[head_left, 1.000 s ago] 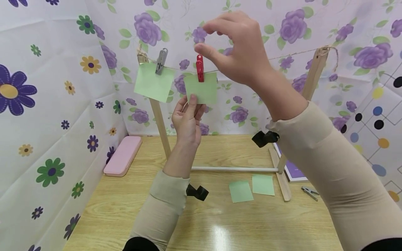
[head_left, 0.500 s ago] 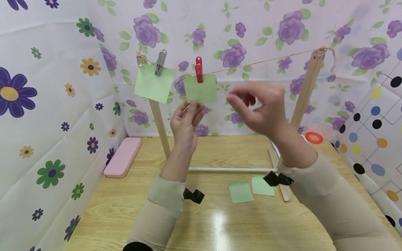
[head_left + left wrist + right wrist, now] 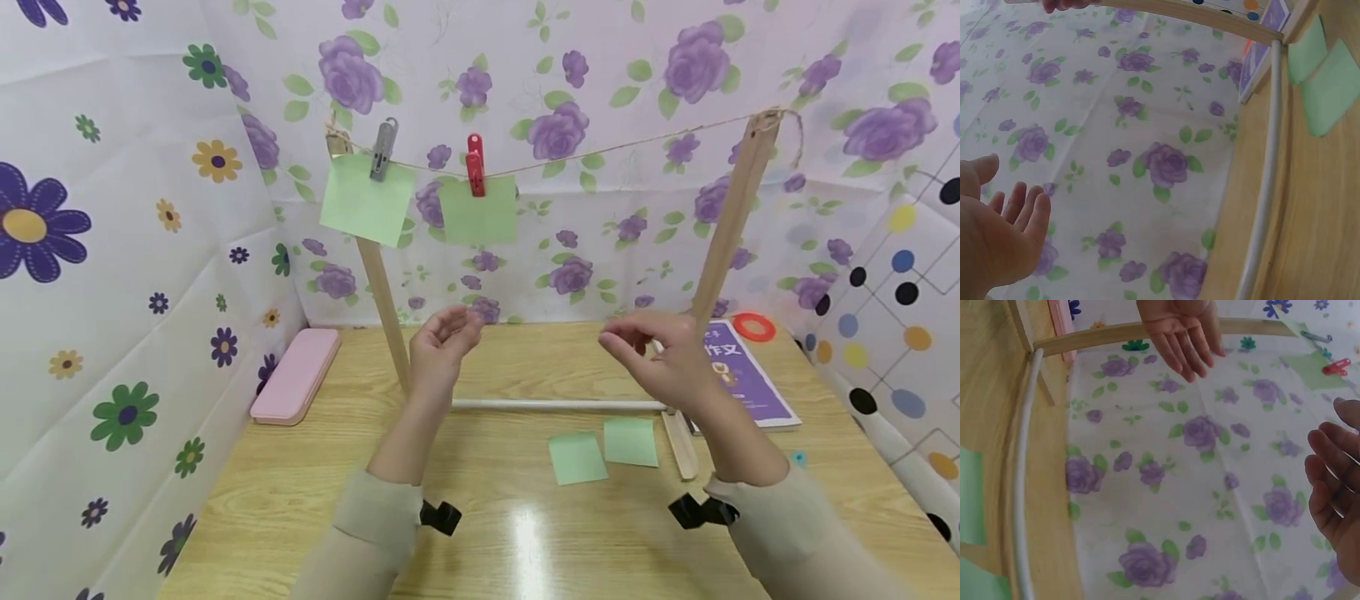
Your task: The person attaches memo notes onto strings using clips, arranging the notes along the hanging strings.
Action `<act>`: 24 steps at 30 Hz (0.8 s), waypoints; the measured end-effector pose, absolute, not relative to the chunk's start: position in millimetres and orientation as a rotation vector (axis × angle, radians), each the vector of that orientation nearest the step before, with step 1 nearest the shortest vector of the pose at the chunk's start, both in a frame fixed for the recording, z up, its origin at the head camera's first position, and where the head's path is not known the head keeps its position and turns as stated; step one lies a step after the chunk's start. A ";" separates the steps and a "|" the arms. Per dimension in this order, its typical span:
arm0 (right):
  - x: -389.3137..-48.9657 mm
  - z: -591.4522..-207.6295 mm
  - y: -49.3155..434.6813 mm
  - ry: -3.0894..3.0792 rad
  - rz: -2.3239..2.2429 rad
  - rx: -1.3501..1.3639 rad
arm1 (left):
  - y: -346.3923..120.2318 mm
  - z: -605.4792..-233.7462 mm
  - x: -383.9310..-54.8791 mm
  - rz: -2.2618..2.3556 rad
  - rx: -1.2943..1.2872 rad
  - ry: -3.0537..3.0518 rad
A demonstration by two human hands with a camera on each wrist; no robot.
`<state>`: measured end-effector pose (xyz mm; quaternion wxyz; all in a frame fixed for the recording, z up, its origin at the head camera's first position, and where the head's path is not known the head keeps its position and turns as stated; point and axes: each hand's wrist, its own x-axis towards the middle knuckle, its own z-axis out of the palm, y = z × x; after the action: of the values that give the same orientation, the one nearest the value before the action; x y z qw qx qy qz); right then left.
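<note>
My left hand [image 3: 444,354] hangs in the air below the string, fingers loosely bent and holding nothing. Across from it, my right hand [image 3: 660,354] is raised beside the right wooden post, its fingers relaxed around air. A red clothespin [image 3: 476,167] pins a green sticky note [image 3: 480,212] to the twine [image 3: 600,153]. Left of it, a grey clothespin [image 3: 383,150] holds another green note [image 3: 367,200], which hangs at a slant. Two more green notes, a left one [image 3: 577,458] and a right one [image 3: 631,442], lie on the table.
Wooden posts, left [image 3: 382,308] and right [image 3: 731,225], carry the twine, with a white rod [image 3: 558,405] between them low down. A pink case [image 3: 296,375] lies at left; a purple book [image 3: 746,375] and a red ring [image 3: 753,327] sit at right.
My right hand has come down from above the red clothespin to the right. My left hand has let go of the hanging note and dropped below it.
</note>
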<state>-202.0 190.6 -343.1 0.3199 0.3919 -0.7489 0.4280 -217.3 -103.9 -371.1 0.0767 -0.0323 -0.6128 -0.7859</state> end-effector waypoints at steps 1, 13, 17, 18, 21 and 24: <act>-199.5 -350.8 195.8 -2.006 1.135 0.990 | -104.5 -376.1 -214.9 -2.317 -0.098 -1.884; -173.9 -423.1 255.3 -2.235 1.131 0.626 | -101.5 -441.3 -184.8 -1.807 -0.351 -2.410; -162.3 -441.4 271.0 -2.341 1.164 0.459 | -95.9 -466.6 -176.6 -1.734 -0.425 -2.534; -159.8 -446.1 274.6 -2.368 1.166 0.416 | -94.2 -472.5 -174.5 -1.713 -0.442 -2.567; -155.0 -459.3 285.6 -2.428 1.158 0.335 | -89.3 -490.3 -169.6 -1.660 -0.510 -2.644; -152.7 -471.2 298.2 -2.484 1.143 0.280 | -85.0 -504.5 -167.3 -1.555 -0.562 -2.727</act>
<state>-152.7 298.2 -471.2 0.1953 0.1000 -0.8863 0.4078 -167.3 -85.0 -504.5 -0.0240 -0.1762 -0.8548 -0.4875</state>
